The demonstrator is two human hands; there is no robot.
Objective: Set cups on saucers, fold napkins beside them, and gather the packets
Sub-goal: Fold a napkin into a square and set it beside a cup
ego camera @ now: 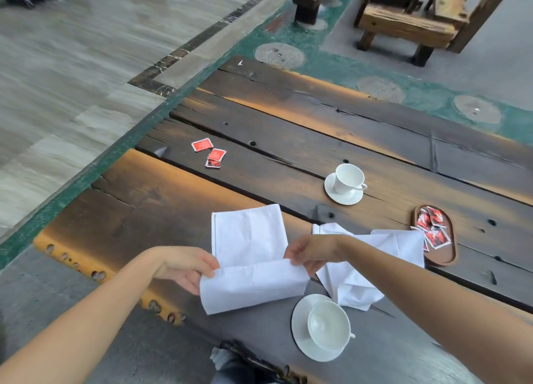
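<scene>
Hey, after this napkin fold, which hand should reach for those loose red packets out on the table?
Left, probably. The loose packets lie far out on the left side, roughly ahead of the left hand. The right hand sits across the napkin and would have to cross over it.

Bare forearms end in left hand (pixel 184 268) and right hand (pixel 313 252); grey-blue trousers (pixel 230 370) below.

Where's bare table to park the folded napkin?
Bare: the plank stretch between the loose red packets and the far cup; also left of the napkin being folded, toward the table edge. Crowded: crumpled napkin, near cup and packet tray bunch at right.
</scene>
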